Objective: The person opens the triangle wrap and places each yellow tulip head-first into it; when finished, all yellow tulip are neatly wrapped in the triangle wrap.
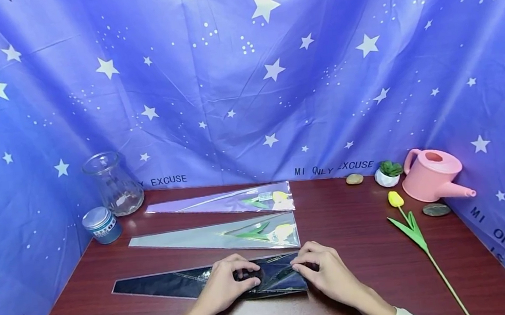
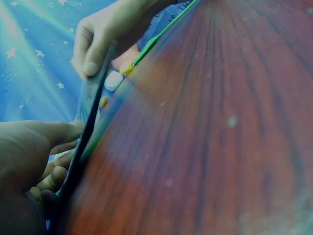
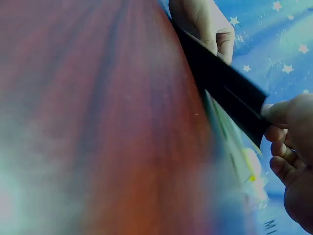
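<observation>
A long, tapering black flower sleeve [image 1: 159,284] lies across the front of the table, its narrow end to the left and its wide end to the right. My left hand [image 1: 222,284] pinches it right of its middle, thumb toward me and fingers curled on the far side. At the wide end, my right hand [image 1: 331,273] pinches the edge between thumb and fingers. The right wrist view shows this wide part of the sleeve [image 3: 225,85] raised off the tabletop, stretched between both hands. Whatever is inside the black sleeve is hidden.
Behind lie a grey sleeve [image 1: 173,240] and a purple sleeve [image 1: 201,201], each with a yellow tulip inside. A loose yellow tulip [image 1: 415,232] lies right, near a pink watering can [image 1: 428,179], potted succulent [image 1: 387,173] and stones. Left stand a glass vase [image 1: 118,188] and blue jar [image 1: 103,227].
</observation>
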Action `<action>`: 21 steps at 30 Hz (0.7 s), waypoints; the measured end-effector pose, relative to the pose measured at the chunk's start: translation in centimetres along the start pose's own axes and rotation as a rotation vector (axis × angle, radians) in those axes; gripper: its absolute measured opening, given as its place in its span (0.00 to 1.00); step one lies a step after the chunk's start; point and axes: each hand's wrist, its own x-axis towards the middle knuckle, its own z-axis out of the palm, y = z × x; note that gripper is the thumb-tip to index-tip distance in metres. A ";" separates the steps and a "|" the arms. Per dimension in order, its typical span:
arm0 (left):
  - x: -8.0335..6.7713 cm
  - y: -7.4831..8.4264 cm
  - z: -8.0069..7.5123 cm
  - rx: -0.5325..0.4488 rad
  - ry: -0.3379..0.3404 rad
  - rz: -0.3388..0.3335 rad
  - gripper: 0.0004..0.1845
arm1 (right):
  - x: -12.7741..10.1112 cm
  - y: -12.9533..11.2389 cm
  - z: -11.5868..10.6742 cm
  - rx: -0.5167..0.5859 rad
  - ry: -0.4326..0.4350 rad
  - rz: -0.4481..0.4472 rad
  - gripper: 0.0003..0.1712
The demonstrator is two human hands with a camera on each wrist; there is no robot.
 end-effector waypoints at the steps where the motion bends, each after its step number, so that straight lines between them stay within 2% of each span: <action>1: 0.0 0.0 0.0 0.001 0.004 -0.002 0.13 | 0.3 -0.2 -0.1 0.002 0.005 -0.011 0.09; 8: 0.1 0.1 -0.1 0.019 0.025 0.003 0.19 | 1.8 -1.0 -0.4 0.049 0.006 -0.056 0.08; 16: 0.1 -0.2 0.3 0.021 0.094 0.062 0.10 | 2.2 -1.3 -0.3 0.031 -0.026 0.066 0.06; 21: 0.2 -0.4 0.4 0.012 0.127 0.091 0.07 | 2.2 -1.2 -0.2 0.043 -0.033 0.093 0.06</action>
